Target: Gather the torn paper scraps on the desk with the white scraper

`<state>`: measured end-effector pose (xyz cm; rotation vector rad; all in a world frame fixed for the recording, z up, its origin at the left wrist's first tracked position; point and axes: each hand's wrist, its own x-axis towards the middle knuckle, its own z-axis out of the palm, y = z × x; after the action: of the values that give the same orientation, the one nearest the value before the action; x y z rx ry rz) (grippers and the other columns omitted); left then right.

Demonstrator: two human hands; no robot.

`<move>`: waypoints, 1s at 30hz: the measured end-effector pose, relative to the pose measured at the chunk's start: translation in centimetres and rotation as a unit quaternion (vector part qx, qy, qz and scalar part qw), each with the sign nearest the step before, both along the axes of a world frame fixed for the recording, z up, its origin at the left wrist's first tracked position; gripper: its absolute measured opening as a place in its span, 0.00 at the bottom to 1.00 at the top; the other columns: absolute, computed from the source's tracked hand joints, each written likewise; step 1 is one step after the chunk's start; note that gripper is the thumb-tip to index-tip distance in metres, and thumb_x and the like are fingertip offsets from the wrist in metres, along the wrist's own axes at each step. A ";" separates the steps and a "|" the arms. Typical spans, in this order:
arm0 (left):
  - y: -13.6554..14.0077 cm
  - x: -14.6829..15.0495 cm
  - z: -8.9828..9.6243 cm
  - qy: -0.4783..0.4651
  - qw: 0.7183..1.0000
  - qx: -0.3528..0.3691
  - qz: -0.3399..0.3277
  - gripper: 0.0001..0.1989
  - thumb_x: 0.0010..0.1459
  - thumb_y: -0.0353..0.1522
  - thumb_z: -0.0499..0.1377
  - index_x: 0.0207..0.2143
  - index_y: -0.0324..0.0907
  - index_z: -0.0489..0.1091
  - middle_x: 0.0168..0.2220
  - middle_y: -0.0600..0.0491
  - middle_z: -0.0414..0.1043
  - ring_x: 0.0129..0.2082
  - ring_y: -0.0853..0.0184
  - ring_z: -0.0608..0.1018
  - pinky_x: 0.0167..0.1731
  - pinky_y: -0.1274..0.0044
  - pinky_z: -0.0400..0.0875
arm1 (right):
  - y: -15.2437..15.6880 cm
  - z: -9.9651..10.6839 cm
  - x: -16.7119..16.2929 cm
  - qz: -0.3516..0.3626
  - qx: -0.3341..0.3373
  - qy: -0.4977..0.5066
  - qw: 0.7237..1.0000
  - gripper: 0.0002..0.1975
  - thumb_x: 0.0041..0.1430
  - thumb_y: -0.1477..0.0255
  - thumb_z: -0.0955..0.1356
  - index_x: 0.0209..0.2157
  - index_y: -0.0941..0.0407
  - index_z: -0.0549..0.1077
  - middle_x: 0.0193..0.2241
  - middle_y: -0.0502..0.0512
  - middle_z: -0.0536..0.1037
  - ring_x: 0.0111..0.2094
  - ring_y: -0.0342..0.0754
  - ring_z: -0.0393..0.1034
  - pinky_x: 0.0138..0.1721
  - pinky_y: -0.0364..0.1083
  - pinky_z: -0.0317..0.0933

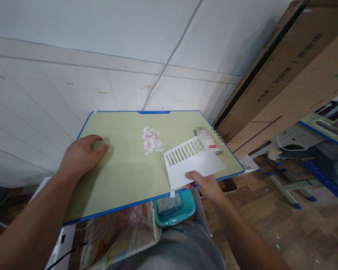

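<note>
My right hand (205, 183) grips the near edge of a white sheet (190, 167) with a row of long rounded slots, thumb on top. The sheet is over the front right of a pale green tabletop (124, 180) with blue edging. My left hand (83, 155) is at the table's left side, thumb apart from the curved fingers and nothing in it. Between my hands, farther back, lies a small pile of white and pinkish paper-like scraps (151, 140). A small white piece (172, 194) shows at the front edge, below the sheet's corner.
A teal basin (190, 213) with greyish contents sits under the front edge, beside a patterned bag or cloth (121, 240). Pixelated matter (207, 140) covers the right of the tabletop. Tall cardboard (270, 82) leans at right; a white wall (101, 86) stands behind.
</note>
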<state>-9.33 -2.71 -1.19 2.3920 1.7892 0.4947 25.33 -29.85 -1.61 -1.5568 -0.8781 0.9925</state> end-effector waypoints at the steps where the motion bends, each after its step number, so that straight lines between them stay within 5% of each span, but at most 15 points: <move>1: 0.1 -0.1 -0.1 0.000 1.000 0.002 0.001 0.42 0.68 0.54 0.49 0.67 0.34 0.81 0.72 0.34 0.82 0.74 0.40 0.81 0.80 0.54 0.71 | -0.1 -0.1 0.1 0.000 0.003 0.000 1.000 0.16 0.50 0.57 0.74 0.15 0.48 0.76 0.16 0.55 0.79 0.20 0.52 0.72 0.27 0.51 0.70; 5: 0.2 -0.2 -0.4 -0.006 1.000 0.003 0.005 0.39 0.70 0.53 0.50 0.67 0.37 0.81 0.73 0.37 0.82 0.75 0.42 0.80 0.80 0.55 0.70 | -0.3 -1.1 0.7 -0.017 0.022 0.014 1.000 0.13 0.51 0.59 0.77 0.19 0.48 0.76 0.15 0.52 0.77 0.18 0.51 0.70 0.24 0.51 0.69; 11: 0.3 -0.3 -0.3 -0.005 1.000 -0.003 0.007 0.38 0.70 0.52 0.52 0.67 0.38 0.82 0.73 0.37 0.81 0.76 0.41 0.79 0.80 0.55 0.70 | 1.9 -1.4 1.7 -0.164 0.138 -0.055 0.975 0.15 0.65 0.57 0.76 0.27 0.50 0.79 0.22 0.52 0.82 0.23 0.53 0.76 0.33 0.53 0.76; 20: 0.1 0.3 0.1 -0.014 1.000 0.002 0.024 0.38 0.70 0.50 0.51 0.65 0.36 0.84 0.71 0.35 0.83 0.73 0.39 0.81 0.79 0.52 0.71 | 6.1 -1.2 0.1 -0.084 0.086 -0.087 0.989 0.20 0.63 0.47 0.75 0.27 0.47 0.79 0.25 0.56 0.87 0.28 0.59 0.83 0.45 0.58 0.82; 30: 0.2 0.3 0.2 -0.015 1.000 0.004 0.024 0.34 0.71 0.48 0.53 0.62 0.38 0.85 0.71 0.37 0.83 0.74 0.41 0.80 0.79 0.52 0.70 | 5.5 -0.9 -0.2 -0.054 0.037 -0.131 0.989 0.24 0.63 0.45 0.74 0.21 0.45 0.78 0.26 0.59 0.87 0.33 0.63 0.84 0.52 0.59 0.81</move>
<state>-9.04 -2.53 -0.97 2.3399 1.8382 0.5421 25.12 -24.39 -2.51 -1.6757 -0.9887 0.6803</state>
